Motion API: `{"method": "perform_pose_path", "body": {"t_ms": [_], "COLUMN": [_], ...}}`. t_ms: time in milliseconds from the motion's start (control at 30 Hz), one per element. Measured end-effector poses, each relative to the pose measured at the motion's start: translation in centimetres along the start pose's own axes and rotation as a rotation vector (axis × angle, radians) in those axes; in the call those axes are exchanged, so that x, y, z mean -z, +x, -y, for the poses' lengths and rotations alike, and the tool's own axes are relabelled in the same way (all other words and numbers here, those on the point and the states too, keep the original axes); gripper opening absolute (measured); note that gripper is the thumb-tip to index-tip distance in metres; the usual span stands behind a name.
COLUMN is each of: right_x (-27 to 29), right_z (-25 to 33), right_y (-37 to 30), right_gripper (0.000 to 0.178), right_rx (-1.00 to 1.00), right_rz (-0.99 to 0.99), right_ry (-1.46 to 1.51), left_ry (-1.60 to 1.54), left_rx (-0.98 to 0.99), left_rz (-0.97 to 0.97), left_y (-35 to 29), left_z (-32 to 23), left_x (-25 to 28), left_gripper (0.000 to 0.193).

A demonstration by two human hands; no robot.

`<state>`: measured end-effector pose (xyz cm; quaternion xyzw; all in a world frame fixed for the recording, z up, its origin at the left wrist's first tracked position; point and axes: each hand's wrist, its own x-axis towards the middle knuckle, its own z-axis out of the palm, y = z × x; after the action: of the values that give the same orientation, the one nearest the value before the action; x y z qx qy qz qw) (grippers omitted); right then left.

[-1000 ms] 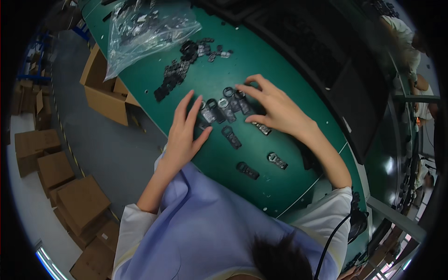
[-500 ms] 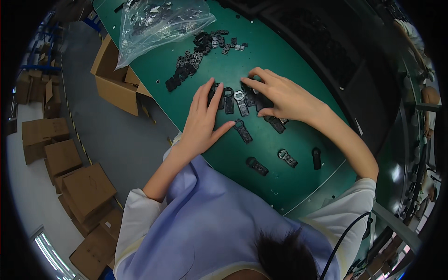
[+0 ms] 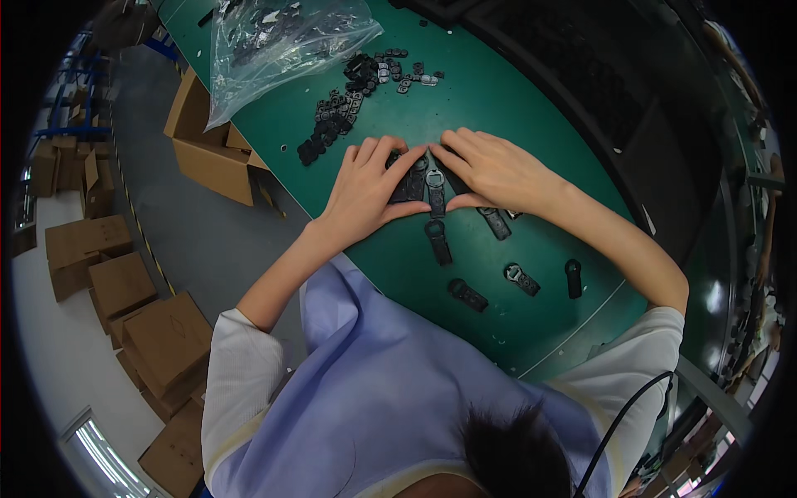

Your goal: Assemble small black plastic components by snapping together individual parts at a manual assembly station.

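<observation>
Small black handset-like plastic casings, each with a ring-shaped end, stand close together between my hands on the green table (image 3: 531,224). My left hand (image 3: 368,181) curves round the left casings (image 3: 409,189), with its thumb along their lower ends and its fingers at their tops. My right hand (image 3: 498,172) brackets the right side of the group with thumb and index finger, partly covering dark casings there. Between the two thumbs a casing with a pale window (image 3: 436,192) shows. Just below it lies a loose casing (image 3: 438,242). Another casing (image 3: 496,222) lies under my right wrist.
Nearer me lie three separate casings, one black (image 3: 467,295), one with a pale ring (image 3: 521,279) and one plain (image 3: 574,278). Small black button parts (image 3: 336,116) are heaped at the far left by a clear plastic bag (image 3: 290,50). An open cardboard box (image 3: 212,170) stands beside the table.
My left hand has moved right and closed in round the casings. Both hands are now nearly touching, with the row of casings squeezed closer together between them.
</observation>
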<state>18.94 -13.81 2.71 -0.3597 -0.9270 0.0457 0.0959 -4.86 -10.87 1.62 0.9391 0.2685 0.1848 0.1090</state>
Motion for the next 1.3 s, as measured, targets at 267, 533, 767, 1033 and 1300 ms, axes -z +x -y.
{"method": "perform_pose_path", "body": {"t_ms": [267, 533, 767, 1033, 1300], "right_x": [0.1, -0.7, 2.1, 1.7, 0.2], "right_z": [2.5, 0.1, 0.2, -0.2, -0.4], "right_y": [-0.7, 0.2, -1.9, -2.7, -2.7], "right_gripper": [0.078, 0.081, 0.082, 0.079, 0.077], "right_rx": [-0.111, -0.146, -0.207, -0.291, -0.31], "right_rz": [0.022, -0.028, 0.002, -0.013, -0.108], "right_ry": [0.013, -0.026, 0.054, 0.107, 0.089], "left_ry": [0.012, 0.072, 0.08, 0.079, 0.095], "left_rx": [-0.021, 0.034, -0.014, -0.052, -0.126], "left_rz": [-0.008, 0.008, -0.008, 0.04, 0.03], "left_y": [-0.7, 1.2, 3.7, 4.6, 4.7], "left_z": [-0.1, -0.1, 0.6, 0.7, 0.9], "left_x": [0.0, -0.5, -0.7, -0.6, -0.7], "left_gripper": [0.069, 0.071, 0.066, 0.066, 0.064]}}
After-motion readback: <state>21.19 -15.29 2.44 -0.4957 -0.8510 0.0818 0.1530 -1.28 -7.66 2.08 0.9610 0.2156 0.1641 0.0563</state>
